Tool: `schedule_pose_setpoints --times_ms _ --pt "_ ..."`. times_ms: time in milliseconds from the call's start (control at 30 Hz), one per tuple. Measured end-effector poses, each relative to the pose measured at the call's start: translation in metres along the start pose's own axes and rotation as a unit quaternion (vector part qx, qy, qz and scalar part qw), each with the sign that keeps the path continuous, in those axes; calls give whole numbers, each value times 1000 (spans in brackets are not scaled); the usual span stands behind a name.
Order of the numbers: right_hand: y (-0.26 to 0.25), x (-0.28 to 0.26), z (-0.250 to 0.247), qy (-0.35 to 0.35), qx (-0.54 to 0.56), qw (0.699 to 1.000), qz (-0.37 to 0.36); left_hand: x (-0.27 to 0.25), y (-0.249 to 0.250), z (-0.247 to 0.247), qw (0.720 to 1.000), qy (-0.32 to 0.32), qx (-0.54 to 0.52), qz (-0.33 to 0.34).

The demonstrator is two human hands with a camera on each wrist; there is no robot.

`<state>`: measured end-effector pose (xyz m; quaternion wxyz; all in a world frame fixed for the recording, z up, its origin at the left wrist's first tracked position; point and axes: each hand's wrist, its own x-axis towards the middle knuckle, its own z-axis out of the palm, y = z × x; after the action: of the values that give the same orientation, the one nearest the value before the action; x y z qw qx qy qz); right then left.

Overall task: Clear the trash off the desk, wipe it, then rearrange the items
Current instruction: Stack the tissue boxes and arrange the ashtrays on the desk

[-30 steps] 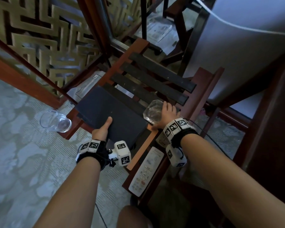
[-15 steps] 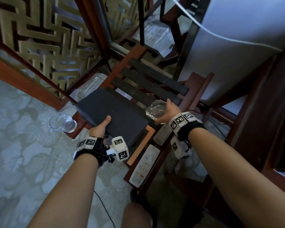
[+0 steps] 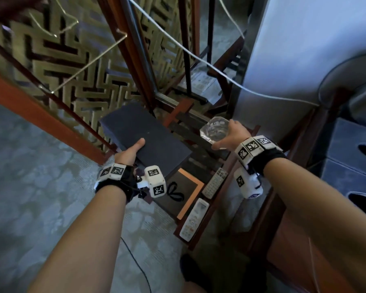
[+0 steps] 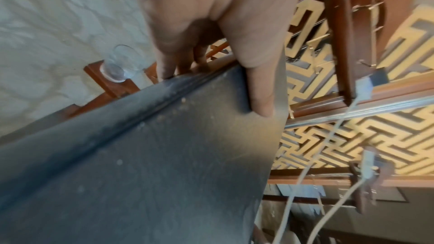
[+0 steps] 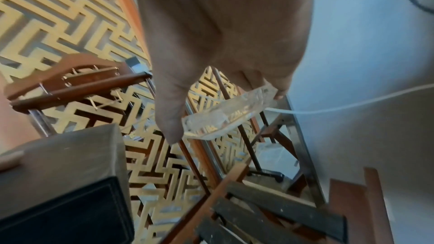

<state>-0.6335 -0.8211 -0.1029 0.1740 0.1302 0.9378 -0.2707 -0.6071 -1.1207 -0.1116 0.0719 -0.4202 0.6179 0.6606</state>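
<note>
The left hand holds the black box above the bench, its thumb on top and its fingers curled under the edge. The right hand pinches the glass ashtray by its rim, lifted over the dark slats. Two remote controls lie at the near edge. I judge this is the clearing step before wiping; next, both things need a safe place away from the bench.
</note>
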Motion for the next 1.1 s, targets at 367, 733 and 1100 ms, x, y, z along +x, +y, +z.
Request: schedule_pose_setpoints --times_ms 367,733,1100 --pt "-10 -74 -150 115 12 992 -52 -66 116 47 988 -132 -51 57" --pt "54 -167 -245 206 -26 977 -43 -204 149 109 976 -189 -20 109" --pt "155 -242 -284 248 -40 968 2 -333 125 184 938 -318 41 131"
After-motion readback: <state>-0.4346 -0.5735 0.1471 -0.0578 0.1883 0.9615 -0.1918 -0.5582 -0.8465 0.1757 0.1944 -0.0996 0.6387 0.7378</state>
